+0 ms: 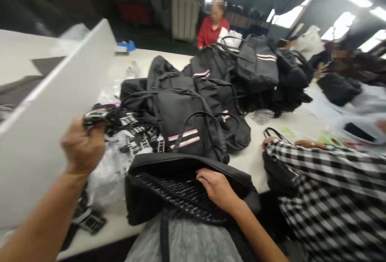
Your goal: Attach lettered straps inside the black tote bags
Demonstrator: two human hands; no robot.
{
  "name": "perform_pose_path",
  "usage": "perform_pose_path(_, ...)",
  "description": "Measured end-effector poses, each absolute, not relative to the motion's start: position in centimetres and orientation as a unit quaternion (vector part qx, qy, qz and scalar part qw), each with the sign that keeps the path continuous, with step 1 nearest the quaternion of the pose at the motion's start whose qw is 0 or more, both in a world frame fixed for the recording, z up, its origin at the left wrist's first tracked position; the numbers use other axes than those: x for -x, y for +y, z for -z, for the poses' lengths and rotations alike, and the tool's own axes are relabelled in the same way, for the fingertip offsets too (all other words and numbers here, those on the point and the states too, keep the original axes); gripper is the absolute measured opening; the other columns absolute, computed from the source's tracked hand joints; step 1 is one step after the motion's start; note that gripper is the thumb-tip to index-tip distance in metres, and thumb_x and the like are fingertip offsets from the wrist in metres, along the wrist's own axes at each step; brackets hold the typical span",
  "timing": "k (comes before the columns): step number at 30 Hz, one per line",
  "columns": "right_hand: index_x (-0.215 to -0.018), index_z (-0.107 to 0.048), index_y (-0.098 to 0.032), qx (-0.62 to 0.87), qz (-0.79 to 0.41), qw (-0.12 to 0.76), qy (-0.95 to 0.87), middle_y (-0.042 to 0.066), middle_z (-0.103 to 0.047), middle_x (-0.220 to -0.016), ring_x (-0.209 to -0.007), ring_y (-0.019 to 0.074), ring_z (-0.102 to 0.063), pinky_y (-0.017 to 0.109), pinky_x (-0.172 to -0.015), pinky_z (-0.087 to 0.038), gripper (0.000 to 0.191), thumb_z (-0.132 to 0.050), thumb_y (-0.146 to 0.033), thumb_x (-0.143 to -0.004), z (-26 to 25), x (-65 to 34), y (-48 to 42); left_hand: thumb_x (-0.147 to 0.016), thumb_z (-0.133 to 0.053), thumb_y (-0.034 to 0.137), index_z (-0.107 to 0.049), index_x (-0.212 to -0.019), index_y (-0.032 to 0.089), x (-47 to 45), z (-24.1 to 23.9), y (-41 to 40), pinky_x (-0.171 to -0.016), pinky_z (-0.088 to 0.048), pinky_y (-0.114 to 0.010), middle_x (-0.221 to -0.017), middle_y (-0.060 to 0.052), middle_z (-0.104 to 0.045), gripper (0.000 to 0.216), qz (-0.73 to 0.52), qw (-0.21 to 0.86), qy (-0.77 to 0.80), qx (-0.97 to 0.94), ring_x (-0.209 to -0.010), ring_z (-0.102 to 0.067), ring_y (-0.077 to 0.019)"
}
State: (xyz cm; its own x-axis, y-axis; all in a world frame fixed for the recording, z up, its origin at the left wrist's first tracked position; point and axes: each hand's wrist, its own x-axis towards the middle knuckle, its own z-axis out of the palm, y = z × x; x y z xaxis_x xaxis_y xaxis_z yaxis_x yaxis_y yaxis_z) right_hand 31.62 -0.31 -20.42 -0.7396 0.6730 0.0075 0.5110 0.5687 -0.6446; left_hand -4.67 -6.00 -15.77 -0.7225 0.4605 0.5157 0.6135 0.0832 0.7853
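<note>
My left hand is closed around a bundled black strap with pale markings, raised beside the white divider. Blur hides the strap's finer details. In front of my body, an open black bag shows its patterned lining. My right hand reaches into the bag's mouth, its fingers curled on the inside edge. Below and right of my left hand lies a heap of black-and-white straps, with clear plastic wrapping next to it.
Black backpacks with striped bands pile up beyond the bag. A white divider stands on the left. At right, a co-worker's checkered sleeve is close by, near a dark bag. Across the table is a person in red.
</note>
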Motion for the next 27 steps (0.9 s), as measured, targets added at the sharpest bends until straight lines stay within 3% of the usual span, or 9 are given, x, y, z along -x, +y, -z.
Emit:
perform_pose_path(2,-0.099,-0.065,-0.021,0.344,-0.340,0.127,-0.866,0.005,-0.069,-0.099,-0.092,0.0182,-0.064,0.030,-0.087,-0.047,0.023,-0.043,-0.021,-0.094,20.9,-31.6,-0.2,-0.086,-0.063,0.038,-0.063,-0.104,0.014,4.3,14.8,-6.3,-0.080,-0.039,-0.025,-0.085,0.002,-0.060,0.030,0.584,0.085,-0.704,0.394,-0.081,-0.051,-0.0140)
perform_pose_path(6,-0.097,-0.066,-0.022,0.346,-0.364,0.132,-0.855,0.005,-0.070,-0.093,-0.087,0.0205,-0.065,0.033,-0.085,-0.048,0.023,-0.043,-0.025,-0.094,21.2,-31.8,0.0,-0.087,-0.062,0.040,-0.063,-0.099,0.016,2.0,13.3,-4.2,-0.078,-0.042,-0.021,-0.086,0.002,-0.062,0.027,0.685,-0.021,-0.601,0.412,-0.081,-0.054,-0.0119)
perform_pose_path(12,-0.091,-0.068,-0.023,0.366,-0.442,0.196,-0.795,0.005,-0.071,-0.092,-0.091,0.0219,-0.065,0.033,-0.086,-0.048,0.022,-0.048,-0.033,-0.093,20.4,-31.8,-0.2,-0.075,-0.075,0.041,-0.064,-0.098,0.020,-2.0,11.3,-2.6,-0.076,-0.052,-0.024,-0.096,-0.002,-0.069,0.033,0.797,-0.243,-0.447,0.326,-0.089,-0.064,-0.0165)
perform_pose_path(16,-0.088,-0.068,-0.020,0.356,-0.553,0.247,-0.712,0.005,-0.072,-0.087,-0.086,0.0207,-0.067,0.034,-0.083,-0.051,0.024,-0.052,-0.038,-0.092,19.5,-31.6,-0.4,-0.080,-0.071,0.039,-0.064,-0.101,0.017,-5.6,9.9,-1.7,-0.081,-0.056,-0.027,-0.112,-0.009,-0.068,0.031,0.782,-0.401,-0.395,0.269,-0.103,-0.064,-0.0213)
perform_pose_path(19,-0.094,-0.069,-0.020,0.319,-0.665,0.307,-0.602,0.007,-0.071,-0.098,-0.093,0.0224,-0.066,0.038,-0.085,-0.052,0.024,-0.063,-0.041,-0.086,19.4,-32.1,-0.5,-0.091,-0.057,0.035,-0.064,-0.101,0.014,-8.7,9.9,-1.1,-0.085,-0.057,-0.030,-0.116,-0.013,-0.066,0.024,0.739,-0.520,-0.373,0.212,-0.105,-0.064,-0.0224)
perform_pose_path(22,-0.106,-0.067,-0.025,0.272,-0.758,0.378,-0.456,0.006,-0.066,-0.116,-0.111,0.0254,-0.060,0.047,-0.096,-0.049,0.036,-0.076,-0.041,-0.074,19.5,-33.4,-0.6,-0.096,-0.045,0.032,-0.063,-0.104,0.012,-11.5,11.3,-0.9,-0.087,-0.056,-0.033,-0.119,-0.015,-0.064,0.028,0.696,-0.599,-0.355,0.175,-0.102,-0.066,-0.0225)
perform_pose_path(27,-0.104,-0.064,-0.032,0.248,-0.809,0.425,-0.322,0.002,-0.057,-0.132,-0.125,0.0283,-0.051,0.059,-0.099,-0.043,0.034,-0.068,-0.052,-0.077,19.6,-35.4,-0.8,-0.088,-0.060,0.033,-0.062,-0.104,0.016,-14.1,15.1,-0.9,-0.089,-0.055,-0.035,-0.111,-0.010,-0.068,0.023,0.695,-0.592,-0.356,0.200,-0.100,-0.065,-0.0228)
